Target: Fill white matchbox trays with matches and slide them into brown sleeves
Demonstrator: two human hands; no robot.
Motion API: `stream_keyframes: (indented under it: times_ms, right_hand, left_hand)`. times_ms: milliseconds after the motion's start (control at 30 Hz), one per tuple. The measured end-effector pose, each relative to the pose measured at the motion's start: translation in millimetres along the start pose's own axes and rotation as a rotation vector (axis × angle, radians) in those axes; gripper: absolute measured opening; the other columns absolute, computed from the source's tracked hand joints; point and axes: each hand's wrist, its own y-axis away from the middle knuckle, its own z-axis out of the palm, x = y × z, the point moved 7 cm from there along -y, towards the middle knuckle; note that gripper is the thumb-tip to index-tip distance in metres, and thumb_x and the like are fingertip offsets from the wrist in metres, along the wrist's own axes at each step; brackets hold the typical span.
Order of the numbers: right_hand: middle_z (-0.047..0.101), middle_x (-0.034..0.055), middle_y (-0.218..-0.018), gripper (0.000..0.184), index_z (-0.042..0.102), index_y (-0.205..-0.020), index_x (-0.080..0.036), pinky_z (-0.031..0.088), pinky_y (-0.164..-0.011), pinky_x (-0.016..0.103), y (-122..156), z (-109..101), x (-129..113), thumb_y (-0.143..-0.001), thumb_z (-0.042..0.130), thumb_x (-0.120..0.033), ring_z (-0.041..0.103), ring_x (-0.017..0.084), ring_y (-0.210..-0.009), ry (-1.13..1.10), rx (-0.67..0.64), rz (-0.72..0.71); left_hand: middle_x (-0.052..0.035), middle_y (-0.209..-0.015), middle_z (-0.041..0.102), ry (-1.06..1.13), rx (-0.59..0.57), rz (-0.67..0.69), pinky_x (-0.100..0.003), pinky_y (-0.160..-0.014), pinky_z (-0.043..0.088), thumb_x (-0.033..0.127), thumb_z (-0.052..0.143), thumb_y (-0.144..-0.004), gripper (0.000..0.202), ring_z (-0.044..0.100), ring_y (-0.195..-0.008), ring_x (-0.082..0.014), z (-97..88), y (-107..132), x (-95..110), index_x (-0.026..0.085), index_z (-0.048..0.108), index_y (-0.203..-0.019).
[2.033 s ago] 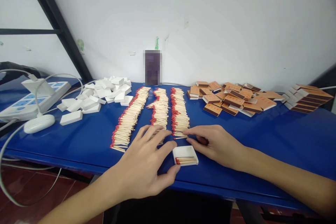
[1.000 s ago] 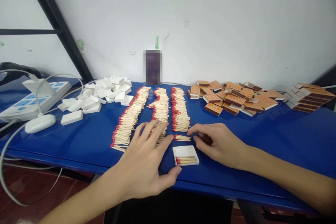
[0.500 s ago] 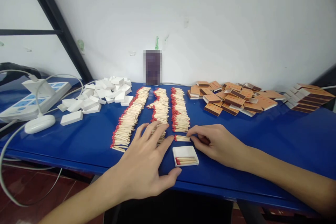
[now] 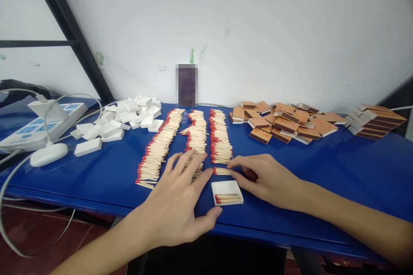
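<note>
A small group of red-headed matches (image 4: 222, 172) lies on the blue table between my two hands. My left hand (image 4: 183, 197) is spread flat, its index fingertip at the red heads and its other fingers over the near end of the middle row of matches (image 4: 197, 131). At the plain ends, the thumb and index finger of my right hand (image 4: 264, 178) close on the sticks, the other fingers curled under. Just nearer to me sits a white matchbox tray (image 4: 227, 187) with several matches along its front side. Right behind the small group is another row of matches (image 4: 221, 137).
A slanting row of matches (image 4: 159, 150) runs along the left. Behind it are heaped white trays (image 4: 122, 116), beside a power strip (image 4: 48, 124) with cables. Orange matchbox sleeves (image 4: 284, 122) lie piled at right, with stacked matchboxes (image 4: 376, 120) farther right. A blurred dark rectangle (image 4: 187, 86) stands against the wall.
The view has shifted slightly. My right fingertips have edged a little left against the match ends; my left hand stays in place.
</note>
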Motion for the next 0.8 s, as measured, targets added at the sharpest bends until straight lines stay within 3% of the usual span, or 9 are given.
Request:
stream_keyframes:
  times_ms: [600,800]
  right_hand:
    - [0.055,-0.0042,-0.06,0.018,0.072,-0.094,-0.017,0.033,-0.051,0.022,1.6,3.2,2.4,-0.095,0.056,-0.024,0.044,0.01,-0.049,-0.064,-0.035,-0.006]
    - [0.051,-0.0061,-0.055,0.02,0.069,-0.101,-0.015,0.033,-0.05,0.022,1.5,-1.2,3.0,-0.096,0.051,-0.022,0.044,0.01,-0.046,-0.051,0.027,-0.009]
  left_hand:
    - [-0.0169,-0.147,0.048,0.01,-0.001,-0.026,-0.061,-0.11,0.034,0.049,0.061,-0.088,0.055,0.04,-0.134,-0.0398,0.6,-0.7,-1.5,0.015,0.062,-0.131]
    - [-0.0169,-0.146,0.048,0.011,-0.001,-0.027,-0.061,-0.11,0.035,0.049,0.061,-0.088,0.056,0.04,-0.135,-0.0395,0.7,-0.5,-1.3,0.015,0.062,-0.132]
